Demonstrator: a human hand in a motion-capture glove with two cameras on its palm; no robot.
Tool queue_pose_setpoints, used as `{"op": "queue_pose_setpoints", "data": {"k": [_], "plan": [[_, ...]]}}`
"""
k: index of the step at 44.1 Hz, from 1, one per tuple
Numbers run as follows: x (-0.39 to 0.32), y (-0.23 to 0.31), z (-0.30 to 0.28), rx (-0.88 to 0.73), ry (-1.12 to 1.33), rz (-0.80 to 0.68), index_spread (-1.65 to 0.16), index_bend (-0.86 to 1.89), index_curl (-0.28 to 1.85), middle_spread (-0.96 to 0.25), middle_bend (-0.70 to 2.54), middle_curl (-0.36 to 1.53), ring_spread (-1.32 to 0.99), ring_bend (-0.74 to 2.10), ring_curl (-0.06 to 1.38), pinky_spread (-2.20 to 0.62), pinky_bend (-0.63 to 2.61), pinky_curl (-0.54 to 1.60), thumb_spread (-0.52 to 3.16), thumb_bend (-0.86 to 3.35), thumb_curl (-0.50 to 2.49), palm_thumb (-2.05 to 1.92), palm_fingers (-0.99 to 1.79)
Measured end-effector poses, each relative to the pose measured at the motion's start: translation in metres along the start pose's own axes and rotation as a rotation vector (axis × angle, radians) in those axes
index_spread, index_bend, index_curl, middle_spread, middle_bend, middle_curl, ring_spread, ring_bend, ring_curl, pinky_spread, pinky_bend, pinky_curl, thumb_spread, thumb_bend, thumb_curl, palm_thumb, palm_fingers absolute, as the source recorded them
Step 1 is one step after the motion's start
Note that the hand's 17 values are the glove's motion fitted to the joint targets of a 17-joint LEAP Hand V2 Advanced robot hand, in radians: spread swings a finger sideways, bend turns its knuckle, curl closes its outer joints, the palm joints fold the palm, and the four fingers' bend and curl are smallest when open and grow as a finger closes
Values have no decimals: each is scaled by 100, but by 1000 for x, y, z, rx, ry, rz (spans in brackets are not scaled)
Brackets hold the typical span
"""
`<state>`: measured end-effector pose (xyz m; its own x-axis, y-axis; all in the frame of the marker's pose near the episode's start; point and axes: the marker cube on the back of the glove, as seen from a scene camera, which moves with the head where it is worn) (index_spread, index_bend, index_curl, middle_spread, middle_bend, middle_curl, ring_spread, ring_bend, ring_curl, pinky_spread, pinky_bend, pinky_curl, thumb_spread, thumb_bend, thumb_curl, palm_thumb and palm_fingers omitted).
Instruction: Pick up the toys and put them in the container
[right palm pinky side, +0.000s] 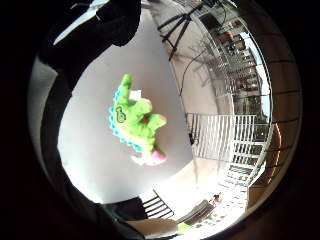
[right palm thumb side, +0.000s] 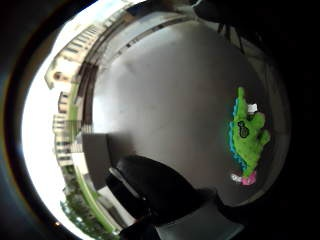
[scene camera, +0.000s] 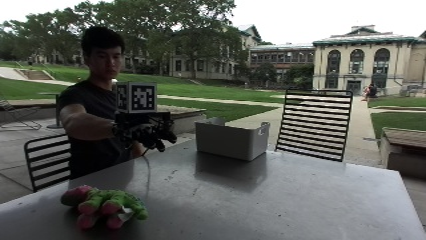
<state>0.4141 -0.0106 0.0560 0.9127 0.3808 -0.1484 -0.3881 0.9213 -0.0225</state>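
Reaching out with black-gloved right hand (scene camera: 148, 134), grip empty, fingers loosely curled, toward green-and-pink plush dinosaur (scene camera: 104, 205) on grey tabletop (scene camera: 266, 200); next, lowering and closing round it.

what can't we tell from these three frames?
- Inside of the container: the outside view sees it from the side; its wall hides any contents.
- Gloved hand: fingers dark and small in the outside view; only a dark bulk shows at the palm views' edges.
- Toy's face: turned away in the outside view, too small in the palm views.

One green plush toy (scene camera: 105, 204), one white container (scene camera: 231, 139), two chairs (scene camera: 314, 125).
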Motion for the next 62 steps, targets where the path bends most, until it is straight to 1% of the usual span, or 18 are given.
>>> {"op": "queue_pose_setpoints", "data": {"k": [10,23,30,34,35,37,44,45,47,52,53,54,55,58,60,62], "plan": [[46,6,56,-75,9,77,-34,13,42,-11,51,41,-25,46,21,3,92,34,87,-11,13,-16,-8],[76,23,115,-165,13,148,-33,11,35,-11,46,41,-18,35,20,5,98,36,90,-8,15,-11,-9],[87,30,141,-203,3,178,-34,15,34,-11,45,41,-15,29,20,5,100,36,97,-4,17,-4,-3],[92,33,153,-220,22,186,-35,22,36,-12,45,41,-15,31,21,4,100,36,105,3,20,8,10],[92,34,156,-223,24,188,-35,18,35,-12,45,41,-15,30,20,5,100,35,105,0,20,4,6],[93,36,161,-225,28,191,-36,26,38,-13,41,40,-17,35,22,3,99,35,111,8,23,18,18],[93,40,170,-202,20,212,-35,29,41,-16,24,37,-24,58,29,-7,98,34,124,19,28,37,35],[93,39,169,-200,17,218,-35,30,42,-17,20,36,-27,67,32,-14,102,35,127,24,30,44,47],[93,36,168,-196,11,231,-35,32,42,-18,15,35,-31,74,32,-20,102,34,131,27,32,50,60],[95,32,163,-179,11,250,-33,41,48,-21,15,34,-38,83,37,-32,100,34,135,33,35,59,75],[95,31,162,-173,12,251,-33,48,51,-22,16,34,-39,86,38,-33,98,34,136,35,36,63,83],[96,31,161,-166,13,252,-33,48,51,-22,16,34,-40,86,38,-35,97,33,136,35,37,63,84],[96,30,160,-159,13,253,-32,53,53,-24,18,35,-42,87,39,-37,96,34,136,37,38,67,93],[97,33,159,-143,11,251,-31,58,57,-27,20,36,-44,86,38,-40,93,33,135,38,40,70,100],[98,35,158,-135,8,251,-30,64,60,-29,27,38,-44,86,39,-43,89,32,133,42,43,77,114],[99,36,156,-132,14,251,-29,67,64,-31,29,40,-44,88,41,-44,86,32,133,44,45,82,116]]}}
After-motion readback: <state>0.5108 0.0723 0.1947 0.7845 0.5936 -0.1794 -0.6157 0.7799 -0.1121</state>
